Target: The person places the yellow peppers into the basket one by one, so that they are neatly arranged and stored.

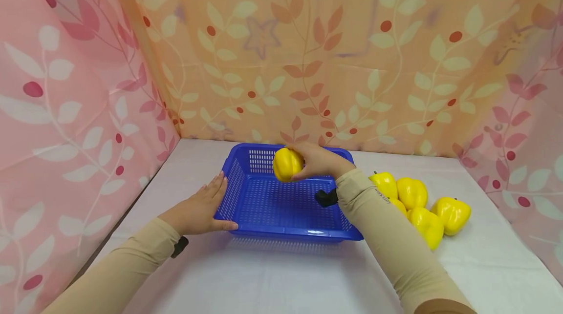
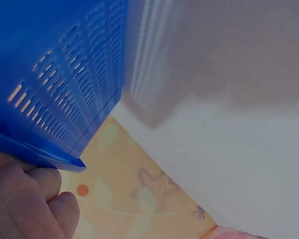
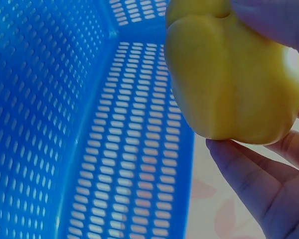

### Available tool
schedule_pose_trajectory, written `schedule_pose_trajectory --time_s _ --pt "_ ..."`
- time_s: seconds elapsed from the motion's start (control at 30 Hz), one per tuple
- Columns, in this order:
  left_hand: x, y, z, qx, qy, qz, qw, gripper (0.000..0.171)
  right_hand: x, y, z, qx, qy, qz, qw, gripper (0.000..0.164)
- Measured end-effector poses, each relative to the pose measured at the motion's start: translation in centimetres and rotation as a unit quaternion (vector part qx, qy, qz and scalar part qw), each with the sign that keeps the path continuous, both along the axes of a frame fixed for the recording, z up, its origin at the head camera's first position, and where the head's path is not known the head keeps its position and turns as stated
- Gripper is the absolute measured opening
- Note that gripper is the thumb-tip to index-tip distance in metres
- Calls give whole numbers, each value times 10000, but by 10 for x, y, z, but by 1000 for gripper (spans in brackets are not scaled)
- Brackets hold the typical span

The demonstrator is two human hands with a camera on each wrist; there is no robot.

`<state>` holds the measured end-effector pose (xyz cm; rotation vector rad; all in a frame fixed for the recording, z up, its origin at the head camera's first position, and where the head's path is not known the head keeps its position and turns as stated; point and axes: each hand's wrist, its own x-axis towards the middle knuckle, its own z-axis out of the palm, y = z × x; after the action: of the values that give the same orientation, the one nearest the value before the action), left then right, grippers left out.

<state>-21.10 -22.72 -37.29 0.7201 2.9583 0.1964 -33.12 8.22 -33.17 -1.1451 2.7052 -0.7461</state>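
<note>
My right hand (image 1: pixel 317 159) holds a yellow bell pepper (image 1: pixel 288 164) between thumb and fingers, raised over the blue basket (image 1: pixel 297 230). In the right wrist view, the bell pepper (image 3: pixel 229 84) fills the upper right, with the thumb above it and fingers (image 3: pixel 254 184) beneath. Over on the left, my left hand (image 1: pixel 203 206) rests against the basket's left side, fingers extended along the rim and thumb on the front left corner. The left wrist view shows its fingers (image 2: pixel 45 186) touching the rim beside the basket's slotted wall (image 2: pixel 65 84).
Several yellow bell peppers (image 1: pixel 426 226) lie in a group on the white table (image 1: pixel 211 280), right of the basket; my right sleeve (image 1: pixel 378 221) partly hides some. Floral curtains (image 1: pixel 281 60) stand behind and on both sides. A black wrist device (image 1: pixel 326 198) hangs below the right wrist.
</note>
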Motion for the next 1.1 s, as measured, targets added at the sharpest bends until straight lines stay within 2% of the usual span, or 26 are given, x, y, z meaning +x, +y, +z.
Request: schedule_pose_trajectory --time_s 0.27,0.77,0.93,1.1 --pt "-1 -1 -1 3 -12 -8 10000 120 -6 -27 -11 41 -49 8 10000 74" --pt "-3 -1 -2 -22 10 -24 10000 120 -23 -48 -28 124 -383 -91 9991 76" --pt "-2 -2 -2 -28 -1 -15 10000 119 -26 -56 -33 227 -220 -76 9995 75" --pt "-1 -1 -2 -33 17 -4 10000 120 -33 -63 -44 347 -115 -36 9993 74"
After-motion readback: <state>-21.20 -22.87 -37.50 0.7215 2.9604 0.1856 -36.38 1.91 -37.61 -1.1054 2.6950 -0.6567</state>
